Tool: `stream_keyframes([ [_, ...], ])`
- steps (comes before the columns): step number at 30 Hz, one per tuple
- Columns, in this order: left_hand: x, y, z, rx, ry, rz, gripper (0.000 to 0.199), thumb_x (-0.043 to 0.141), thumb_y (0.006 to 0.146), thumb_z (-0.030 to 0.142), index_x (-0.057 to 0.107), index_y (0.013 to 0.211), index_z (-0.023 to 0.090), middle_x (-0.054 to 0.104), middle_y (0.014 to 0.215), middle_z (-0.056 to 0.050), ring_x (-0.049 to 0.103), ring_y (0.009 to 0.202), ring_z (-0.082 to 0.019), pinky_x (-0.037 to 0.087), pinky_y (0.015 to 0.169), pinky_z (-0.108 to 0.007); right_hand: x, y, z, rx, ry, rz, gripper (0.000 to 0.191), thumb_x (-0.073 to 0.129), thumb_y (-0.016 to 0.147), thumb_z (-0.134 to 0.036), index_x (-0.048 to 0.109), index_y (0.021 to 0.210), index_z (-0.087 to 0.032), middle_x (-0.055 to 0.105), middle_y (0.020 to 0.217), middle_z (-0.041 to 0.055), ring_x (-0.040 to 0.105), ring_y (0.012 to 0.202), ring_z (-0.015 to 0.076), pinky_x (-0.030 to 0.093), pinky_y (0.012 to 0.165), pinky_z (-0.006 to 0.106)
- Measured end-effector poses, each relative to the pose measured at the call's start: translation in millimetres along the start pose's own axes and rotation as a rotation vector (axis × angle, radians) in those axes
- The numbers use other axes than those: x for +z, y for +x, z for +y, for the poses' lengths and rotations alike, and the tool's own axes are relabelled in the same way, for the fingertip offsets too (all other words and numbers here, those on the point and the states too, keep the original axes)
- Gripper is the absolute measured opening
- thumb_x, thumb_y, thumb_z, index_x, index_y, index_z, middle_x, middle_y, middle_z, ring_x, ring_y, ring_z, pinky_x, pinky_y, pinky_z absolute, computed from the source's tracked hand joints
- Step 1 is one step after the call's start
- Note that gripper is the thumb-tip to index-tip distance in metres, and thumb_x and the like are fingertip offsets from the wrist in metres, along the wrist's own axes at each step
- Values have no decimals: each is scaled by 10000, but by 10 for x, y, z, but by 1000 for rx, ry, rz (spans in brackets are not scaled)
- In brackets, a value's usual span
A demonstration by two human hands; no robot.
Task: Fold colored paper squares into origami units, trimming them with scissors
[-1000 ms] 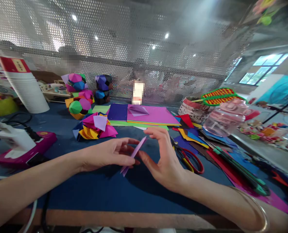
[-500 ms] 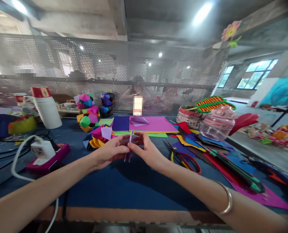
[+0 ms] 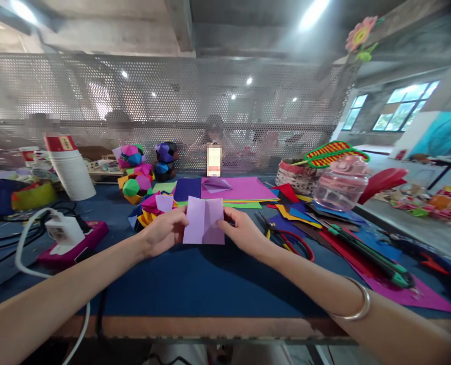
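A light purple paper square (image 3: 203,221) with a vertical crease down its middle faces me above the blue table mat. My left hand (image 3: 167,230) pinches its left edge, and my right hand (image 3: 238,228) pinches the right edge, thumb in front. Behind the paper lie a folded purple piece (image 3: 216,185), a stack of pink sheets (image 3: 248,189) and a dark blue sheet (image 3: 187,189). Close to my left hand sits a yellow, pink and blue folded paper shape (image 3: 149,215).
Red-handled scissors (image 3: 296,243) and a green cutter (image 3: 370,256) lie right, among coloured sheets. A clear bottle (image 3: 339,190) and woven basket (image 3: 296,177) stand behind. Left are stacked paper cups (image 3: 71,172), a power strip (image 3: 96,238) and cables. Paper balls (image 3: 135,187) stand at the back left.
The light purple paper, edge-on and narrow before, is now opened flat towards me. My hands have moved slightly apart to its two sides.
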State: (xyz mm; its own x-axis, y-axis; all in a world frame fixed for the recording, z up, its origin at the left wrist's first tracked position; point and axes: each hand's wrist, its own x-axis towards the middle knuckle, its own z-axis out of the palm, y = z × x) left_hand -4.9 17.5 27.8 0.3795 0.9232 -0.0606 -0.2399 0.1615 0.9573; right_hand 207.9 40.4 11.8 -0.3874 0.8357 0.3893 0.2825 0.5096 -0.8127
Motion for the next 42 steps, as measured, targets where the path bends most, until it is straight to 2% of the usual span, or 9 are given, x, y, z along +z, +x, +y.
stream_keyframes([
  [7, -13, 1, -17, 21, 55, 45, 478, 593, 614, 4, 675, 1062, 151, 752, 962, -50, 697, 820, -176, 543, 720, -255, -22, 10, 80, -52, -54, -4, 210, 502, 890, -218, 600, 1071, -172, 714, 943, 57, 674, 868, 196, 531, 797, 343],
  [10, -10, -1, -15, 13, 62, 41, 395, 690, 692, 66, 686, 1077, 155, 759, 995, -70, 716, 883, -213, 560, 778, -296, -31, -4, 94, -98, -138, 49, 385, 540, 872, -197, 475, 1250, -165, 684, 964, 73, 657, 821, 193, 541, 771, 369],
  [13, -23, 1, -17, 16, 62, 42, 378, 737, 719, 99, 686, 1087, 162, 762, 1005, -71, 726, 890, -210, 570, 788, -290, -63, -30, 63, -205, -262, 114, 566, 578, 842, -159, 369, 1366, -199, 586, 1145, 122, 601, 1001, 237, 533, 847, 430],
  [17, -52, 16, -20, 28, 55, 62, 397, 745, 696, 77, 689, 1079, 165, 766, 981, -54, 735, 881, -199, 577, 806, -280, -108, -66, -2, -373, -443, 71, 584, 546, 779, -22, 501, 1309, -265, 459, 1262, 113, 459, 1228, 282, 403, 1065, 520],
  [22, -82, 45, -18, 23, 43, 71, 372, 752, 656, 69, 706, 1019, 132, 772, 921, -69, 744, 803, -210, 596, 765, -288, -131, -69, 21, -448, -568, 0, 715, 495, 689, 83, 520, 1335, -224, 405, 1320, 134, 404, 1285, 297, 355, 1117, 517],
  [26, -95, 56, -13, 31, 23, 78, 364, 724, 647, 37, 712, 994, 143, 776, 887, -54, 746, 769, -200, 600, 763, -286, -175, -26, 93, -456, -596, -51, 615, 582, 769, 25, 552, 1323, -242, 422, 1329, 134, 427, 1278, 309, 391, 1090, 526],
  [34, -91, 35, -17, 33, 2, 33, 430, 725, 617, 12, 729, 1023, 152, 781, 901, -47, 744, 801, -183, 589, 747, -236, -169, -10, 81, -405, -467, -47, 469, 796, 793, -415, 639, 1199, -241, 471, 1283, 143, 480, 1265, 324, 433, 1049, 539],
  [39, -49, -26, -25, -37, 25, -65, 427, 781, 630, 72, 740, 1051, 133, 773, 994, -94, 740, 891, -230, 605, 799, -309, -101, -26, 55, -406, -316, 14, 192, 662, 917, -369, 647, 1026, -211, 577, 1148, 113, 567, 1167, 248, 564, 855, 368],
  [42, -42, -36, -54, -51, 29, -94, 395, 798, 658, 115, 741, 1048, 138, 766, 1028, -104, 732, 951, -250, 599, 828, -331, -79, -37, 31, -435, -278, 55, 111, 640, 930, -315, 657, 960, -209, 571, 1173, 114, 589, 1124, 234, 561, 846, 373],
])
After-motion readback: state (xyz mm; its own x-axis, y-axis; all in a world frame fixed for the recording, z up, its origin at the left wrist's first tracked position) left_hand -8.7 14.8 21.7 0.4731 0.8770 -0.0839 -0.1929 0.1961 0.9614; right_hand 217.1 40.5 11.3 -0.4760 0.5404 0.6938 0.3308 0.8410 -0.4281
